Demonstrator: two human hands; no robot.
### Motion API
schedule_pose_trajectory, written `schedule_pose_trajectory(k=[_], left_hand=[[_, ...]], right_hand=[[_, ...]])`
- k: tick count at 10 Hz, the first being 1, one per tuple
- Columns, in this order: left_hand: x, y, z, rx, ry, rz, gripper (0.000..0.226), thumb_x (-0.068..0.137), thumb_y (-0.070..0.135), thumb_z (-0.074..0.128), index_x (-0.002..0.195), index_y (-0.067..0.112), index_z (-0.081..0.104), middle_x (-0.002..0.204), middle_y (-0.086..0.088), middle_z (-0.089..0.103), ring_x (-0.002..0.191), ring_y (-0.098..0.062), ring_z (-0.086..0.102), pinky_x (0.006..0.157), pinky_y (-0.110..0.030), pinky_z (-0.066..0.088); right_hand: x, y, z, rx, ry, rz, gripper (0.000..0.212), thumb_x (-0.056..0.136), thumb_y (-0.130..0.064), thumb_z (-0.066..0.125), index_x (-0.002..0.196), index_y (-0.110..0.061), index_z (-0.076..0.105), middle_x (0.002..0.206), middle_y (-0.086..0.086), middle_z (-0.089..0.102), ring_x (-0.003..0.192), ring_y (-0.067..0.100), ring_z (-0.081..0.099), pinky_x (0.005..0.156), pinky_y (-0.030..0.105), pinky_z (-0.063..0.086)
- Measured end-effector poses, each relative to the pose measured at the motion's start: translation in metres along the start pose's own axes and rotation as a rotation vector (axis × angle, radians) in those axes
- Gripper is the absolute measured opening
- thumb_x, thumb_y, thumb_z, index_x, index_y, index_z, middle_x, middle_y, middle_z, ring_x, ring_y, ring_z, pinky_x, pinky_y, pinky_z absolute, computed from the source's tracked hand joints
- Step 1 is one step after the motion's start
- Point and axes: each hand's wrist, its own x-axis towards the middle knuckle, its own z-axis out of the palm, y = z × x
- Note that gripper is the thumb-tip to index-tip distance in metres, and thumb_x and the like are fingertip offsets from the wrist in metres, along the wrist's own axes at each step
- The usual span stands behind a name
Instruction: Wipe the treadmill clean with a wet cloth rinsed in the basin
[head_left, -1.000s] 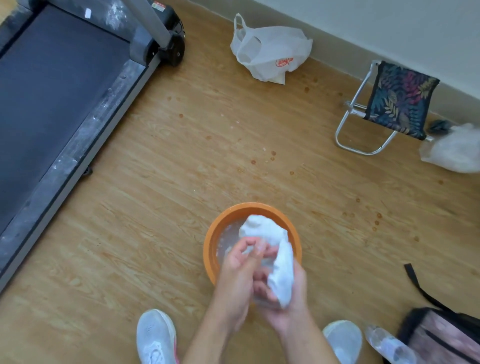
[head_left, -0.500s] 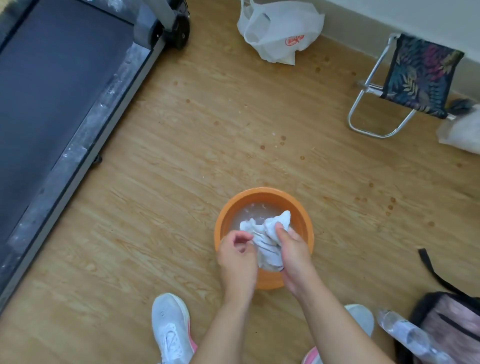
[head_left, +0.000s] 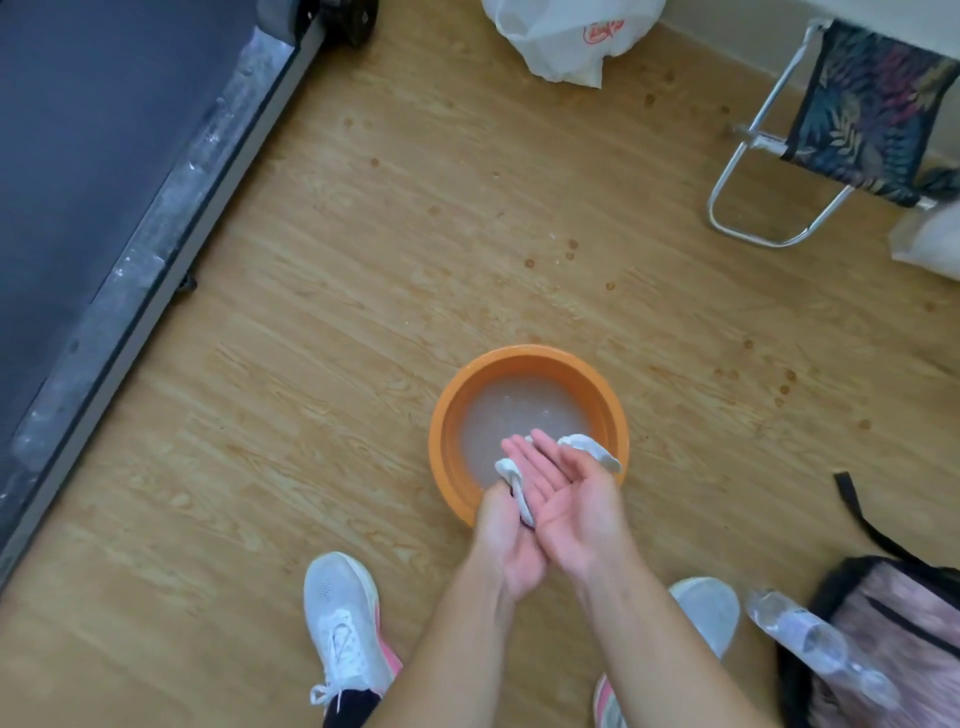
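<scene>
While the person stands over it, white shoes (head_left: 343, 629) sit to either side of the forearms, nearer than the hands, and a clear bottle (head_left: 810, 639) lies against a dark bag (head_left: 893, 649) off to the right of the right hand (head_left: 571, 499). That hand is palm up with its fingers straight and together, laid across the white cloth (head_left: 589, 448). The left hand (head_left: 506, 545) sits just under and left of it, closed round the cloth's twisted lower end. The cloth's two ends poke out on either side of the right hand's fingers, above the near rim of the orange basin (head_left: 519, 358). Cloudy water (head_left: 514, 415) fills the basin just beyond the fingertips. Well off to the left of the hands, the treadmill (head_left: 104, 156) runs along the wooden floor (head_left: 363, 364). Far beyond the hands to the right stands a folding stool (head_left: 862, 114), and a white plastic bag (head_left: 561, 36) lies straight beyond them.
</scene>
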Motion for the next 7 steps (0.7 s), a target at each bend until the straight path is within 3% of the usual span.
schedule_pose_trajectory(k=[1, 2, 3, 4, 5, 6, 7], left_hand=[[-0.002, -0.008, 0.002, 0.099, 0.105, 0.062, 0.04, 0.111, 0.025, 0.033, 0.13, 0.011, 0.066, 0.113, -0.013, 0.076, 0.098, -0.023, 0.074, 0.088, -0.038, 0.058], [0.005, -0.016, -0.002, 0.486, 0.329, 0.177, 0.024, 0.107, 0.016, 0.046, 0.115, 0.016, 0.069, 0.097, -0.005, 0.076, 0.082, -0.02, 0.07, 0.071, -0.033, 0.057], [0.021, -0.005, -0.005, 1.069, 0.513, 0.364, 0.018, 0.102, 0.021, 0.055, 0.098, 0.016, 0.071, 0.094, -0.007, 0.072, 0.088, -0.029, 0.066, 0.062, -0.03, 0.043], [0.047, 0.021, -0.006, 1.522, 0.44, 0.42, 0.03, 0.106, 0.029, 0.048, 0.11, 0.009, 0.071, 0.111, -0.016, 0.071, 0.102, -0.035, 0.067, 0.07, -0.032, 0.043], [0.06, 0.041, 0.003, 1.78, 0.442, 0.364, 0.055, 0.112, 0.038, 0.024, 0.122, 0.003, 0.066, 0.125, -0.025, 0.066, 0.119, -0.04, 0.06, 0.093, -0.04, 0.044], [0.036, 0.055, 0.025, 1.677, 0.4, 0.521, 0.053, 0.112, 0.037, 0.029, 0.117, 0.002, 0.068, 0.114, -0.02, 0.07, 0.115, -0.039, 0.063, 0.088, -0.039, 0.044], [-0.019, 0.077, 0.058, 1.272, 0.302, 0.917, 0.032, 0.11, 0.035, 0.045, 0.126, 0.019, 0.068, 0.124, 0.002, 0.07, 0.122, -0.019, 0.063, 0.1, -0.034, 0.048]], right_hand=[[0.028, -0.002, 0.0, -0.143, 0.084, -0.009, 0.03, 0.107, -0.014, 0.05, 0.131, 0.0, 0.061, 0.128, 0.031, 0.067, 0.119, 0.044, 0.068, 0.1, 0.05, 0.057], [0.047, -0.009, -0.001, -0.514, 0.143, -0.156, 0.026, 0.105, -0.013, 0.056, 0.126, -0.006, 0.068, 0.125, 0.019, 0.072, 0.117, 0.029, 0.068, 0.093, 0.034, 0.056], [0.06, -0.017, -0.01, -0.87, 0.149, -0.195, 0.02, 0.088, -0.024, 0.067, 0.104, -0.021, 0.078, 0.113, 0.009, 0.078, 0.108, 0.027, 0.073, 0.101, 0.043, 0.058], [0.059, -0.025, -0.021, -1.097, 0.158, -0.256, 0.023, 0.097, -0.017, 0.061, 0.113, -0.022, 0.078, 0.112, 0.003, 0.077, 0.104, 0.02, 0.072, 0.104, 0.042, 0.056], [0.045, -0.036, -0.023, -1.137, 0.16, -0.336, 0.031, 0.1, -0.007, 0.057, 0.124, -0.018, 0.074, 0.111, 0.002, 0.076, 0.095, 0.016, 0.07, 0.096, 0.036, 0.056], [0.025, -0.046, -0.014, -1.14, 0.031, -0.541, 0.044, 0.099, 0.007, 0.052, 0.127, -0.02, 0.072, 0.124, 0.0, 0.075, 0.115, 0.01, 0.07, 0.102, 0.02, 0.051], [-0.016, -0.079, 0.019, -1.083, -0.004, -0.865, 0.051, 0.099, 0.005, 0.056, 0.136, -0.028, 0.068, 0.13, -0.008, 0.072, 0.124, 0.003, 0.065, 0.109, 0.024, 0.05]])
